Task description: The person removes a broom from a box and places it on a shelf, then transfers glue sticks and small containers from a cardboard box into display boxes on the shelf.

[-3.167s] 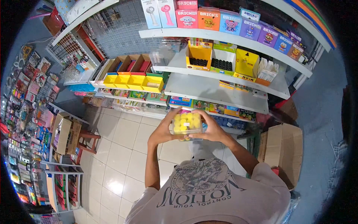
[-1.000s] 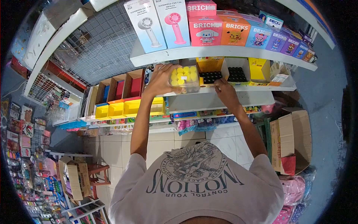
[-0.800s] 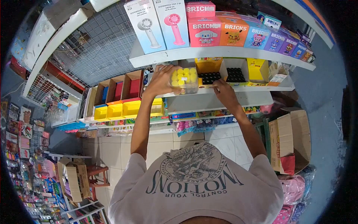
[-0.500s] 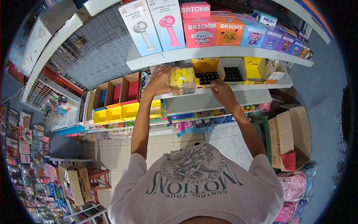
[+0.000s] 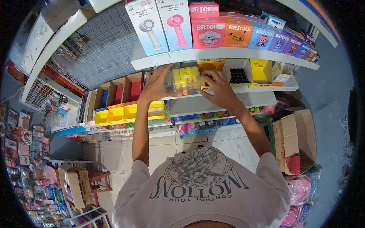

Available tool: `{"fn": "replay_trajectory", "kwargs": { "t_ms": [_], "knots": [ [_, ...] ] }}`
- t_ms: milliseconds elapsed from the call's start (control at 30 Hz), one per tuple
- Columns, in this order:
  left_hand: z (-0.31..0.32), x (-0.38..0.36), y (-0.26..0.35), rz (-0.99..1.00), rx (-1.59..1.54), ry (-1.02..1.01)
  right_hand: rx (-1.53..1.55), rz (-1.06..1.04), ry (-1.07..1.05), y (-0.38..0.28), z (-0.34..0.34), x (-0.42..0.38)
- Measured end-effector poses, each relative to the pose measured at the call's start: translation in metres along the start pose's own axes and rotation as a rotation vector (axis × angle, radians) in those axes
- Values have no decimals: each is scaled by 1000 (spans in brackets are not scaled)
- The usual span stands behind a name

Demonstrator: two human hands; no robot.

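A clear plastic tub [image 5: 185, 80] of yellow-topped items sits on the middle shelf between my two hands. My left hand [image 5: 156, 84] is open beside the tub's left side, its thumb stretched toward the lower left corner. On the other side, my right hand [image 5: 220, 88] is open too, fingers bent and apart, with fingertips close to the tub's right edge. Behind that hand stands a yellow-and-orange display box [image 5: 211, 64], its contents mostly covered by my fingers. A box of black-topped items [image 5: 238, 76] is just to the right.
Above, a white shelf [image 5: 228, 54] carries handheld fan boxes [image 5: 175, 28] and several bricks boxes [image 5: 237, 32]. Red-lined boxes [image 5: 134, 90] and yellow bins [image 5: 130, 113] line the left. A cardboard carton [image 5: 294, 140] stands at right, and another carton [image 5: 76, 186] at lower left.
My left hand has let go of the tub and spread beside it. My right hand has moved left from the black-topped items to the tub's right edge.
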State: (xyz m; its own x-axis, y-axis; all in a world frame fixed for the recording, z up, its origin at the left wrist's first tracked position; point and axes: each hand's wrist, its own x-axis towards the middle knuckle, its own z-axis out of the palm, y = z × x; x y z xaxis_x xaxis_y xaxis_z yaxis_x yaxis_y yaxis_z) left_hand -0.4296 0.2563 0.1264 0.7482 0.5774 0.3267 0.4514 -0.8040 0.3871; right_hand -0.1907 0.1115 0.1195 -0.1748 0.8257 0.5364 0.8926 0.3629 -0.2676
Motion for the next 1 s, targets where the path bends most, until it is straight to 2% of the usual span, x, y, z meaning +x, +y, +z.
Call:
{"fn": "replay_trajectory", "kwargs": {
  "t_ms": [167, 367, 400, 500, 600, 700, 900, 933, 1000],
  "knots": [
    [-13, -36, -34, -63, -56, 61, -117, -153, -70, 16, 16, 46],
    [1, -41, -67, -48, -271, -8, -65, 42, -426, 9, 19, 74],
    [7, -39, -76, -39, -218, -40, -54, 92, -502, 6, 18, 77],
    [19, -39, -88, -128, -514, -72, 14, 92, -516, 11, 24, 79],
    [29, -42, -91, -117, -569, 57, 95, 110, -503, 14, 31, 78],
    [36, -43, -94, -126, -589, 20, 151, 113, -491, 15, 33, 78],
    [52, -41, -109, -201, -589, -43, 44, 170, -540, 15, 36, 80],
    [58, -40, -114, -125, -637, -47, 50, 154, -541, 16, 37, 80],
    [67, -42, -118, -183, -705, -49, 67, 124, -541, 18, 38, 82]
  ]
}}
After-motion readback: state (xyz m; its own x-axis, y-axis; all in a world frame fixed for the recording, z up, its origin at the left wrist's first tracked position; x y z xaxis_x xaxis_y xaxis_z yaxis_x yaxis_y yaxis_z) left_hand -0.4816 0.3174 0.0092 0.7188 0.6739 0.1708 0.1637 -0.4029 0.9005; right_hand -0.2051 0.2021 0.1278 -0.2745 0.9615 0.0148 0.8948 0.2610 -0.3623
